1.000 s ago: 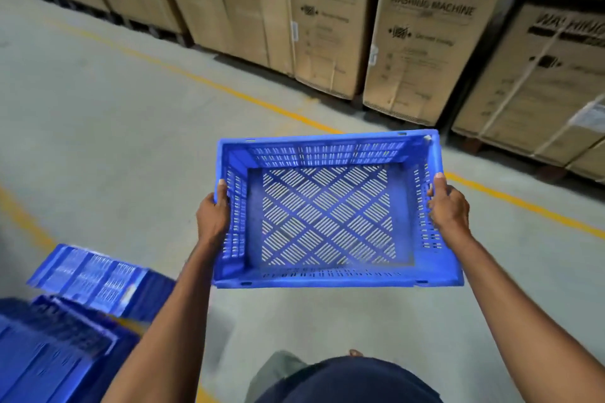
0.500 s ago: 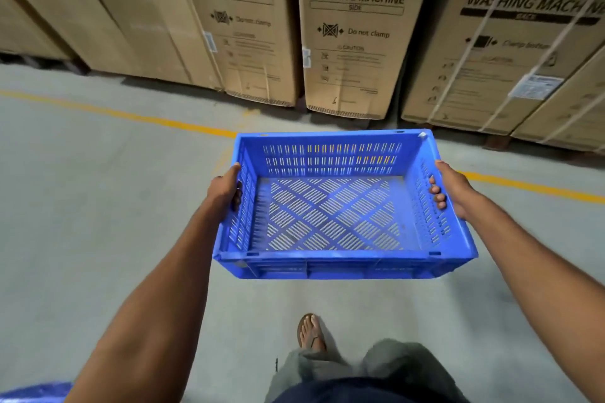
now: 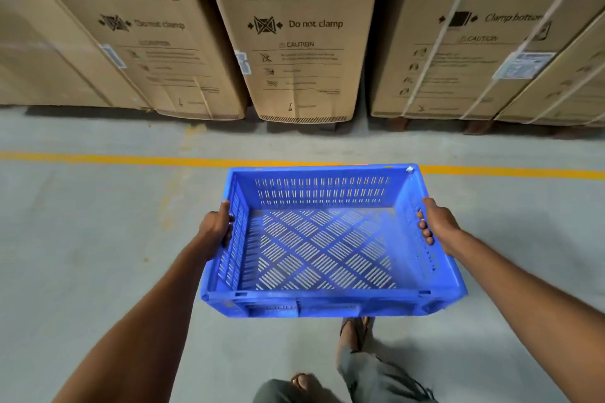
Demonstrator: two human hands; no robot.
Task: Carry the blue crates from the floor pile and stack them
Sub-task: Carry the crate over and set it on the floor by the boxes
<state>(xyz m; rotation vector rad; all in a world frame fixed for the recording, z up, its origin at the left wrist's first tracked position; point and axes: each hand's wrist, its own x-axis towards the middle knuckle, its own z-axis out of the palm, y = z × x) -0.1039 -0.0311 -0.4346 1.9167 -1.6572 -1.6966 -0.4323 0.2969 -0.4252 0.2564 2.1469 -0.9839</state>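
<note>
1. Head view, crate: One blue crate [image 3: 327, 304] is held in the air before the person, above the floor [image 3: 98, 255]. Its open side faces up and its long walls run across the view. Nothing is carried inside it; the slotted base is fully exposed.
2. Head view, left hand: The left hand [image 3: 216, 229] is clamped on the left short wall of the crate at the rim. The thumb is laid along the outside of the rim. How the fingers lie cannot be told.
3. Head view, right hand: The right hand [image 3: 437, 222] is clamped on the right short wall. Its fingertips [image 3: 425, 232] are curled over the rim to the inner face.
4. Head view, floor: The floor is grey concrete. A yellow line [image 3: 131, 160] is painted across it, beyond the crate.
5. Head view, background: A row of brown cartons [image 3: 294, 42] marked "WASHING MACHINE" is set beyond the line. The right carton is bound with white straps.
6. Head view, lower edge: A sandalled foot [image 3: 353, 334] is seen just below the near wall of the crate. A second foot [image 3: 304, 381] is seen near the bottom edge.
</note>
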